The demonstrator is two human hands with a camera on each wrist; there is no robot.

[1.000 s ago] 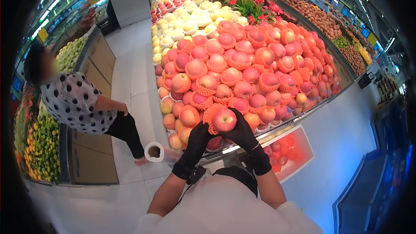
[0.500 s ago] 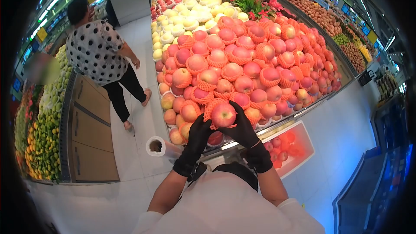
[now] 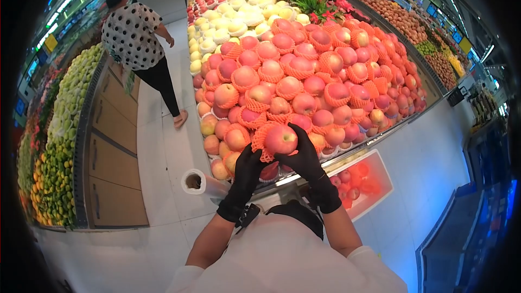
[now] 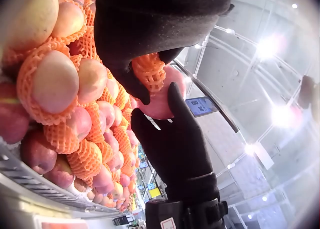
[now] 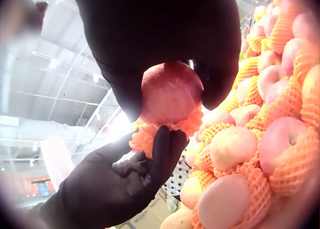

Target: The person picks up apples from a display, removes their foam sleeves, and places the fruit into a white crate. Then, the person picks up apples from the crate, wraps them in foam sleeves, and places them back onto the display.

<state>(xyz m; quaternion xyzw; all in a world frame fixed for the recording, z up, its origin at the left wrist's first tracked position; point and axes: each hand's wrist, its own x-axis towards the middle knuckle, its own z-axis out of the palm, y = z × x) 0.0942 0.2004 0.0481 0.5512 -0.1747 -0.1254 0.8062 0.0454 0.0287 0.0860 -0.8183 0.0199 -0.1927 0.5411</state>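
Both hands wear black gloves and meet over the near edge of the apple display. My right hand (image 3: pixel 305 158) grips a red apple (image 3: pixel 281 140), thumb on the near side and fingers round its right. An orange foam net (image 3: pixel 260 140) wraps the apple's left side, and my left hand (image 3: pixel 245 176) pinches that net from below left. In the right wrist view the apple (image 5: pixel 170 94) sits between the right thumb and fingers, with the net (image 5: pixel 145 138) bunched at its lower end against the left fingers (image 5: pixel 162 151). The left wrist view shows the net (image 4: pixel 150 73) partly over the apple.
Netted apples (image 3: pixel 304 106) pile up before me, with pale yellow fruit (image 3: pixel 239 27) behind. A white foam box (image 3: pixel 382 176) holding apples and nets stands at right. A plastic bag roll (image 3: pixel 194 183) is at left. A person in a dotted shirt (image 3: pixel 135 35) walks the left aisle.
The apple has turned in my hands, so its hollow end now faces more upward and away. The hands stay in nearly the same place. The person in the dotted shirt has walked farther up the aisle.
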